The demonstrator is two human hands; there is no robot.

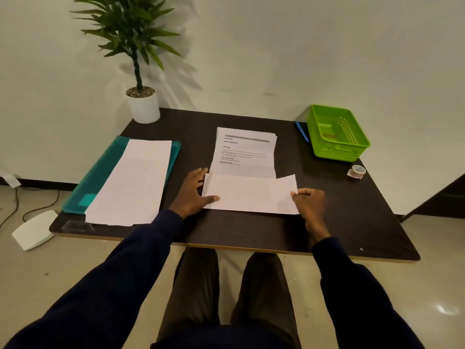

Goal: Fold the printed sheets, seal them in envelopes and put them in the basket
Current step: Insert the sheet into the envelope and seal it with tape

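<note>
- Our left hand (193, 192): fingers spread, thumb pressing folded sheet (249, 195) at its left edge.
- Our right hand (308, 200): pinches its right edge.
- Green basket (334, 151): far right, well apart.

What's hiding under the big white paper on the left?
Teal folders stick out from under the paper along its left and right edges. Anything else beneath is covered.

Bare table (239, 230) nearer than both hands is wide open. Past the right hand (309, 202), tape roll (356, 171) and pen (302, 132) flank the basket (339, 150), pen maybe touching it. Paper pile (130, 182) blocks left of the left hand (193, 195); folded sheet (251, 195) fills between.
</note>
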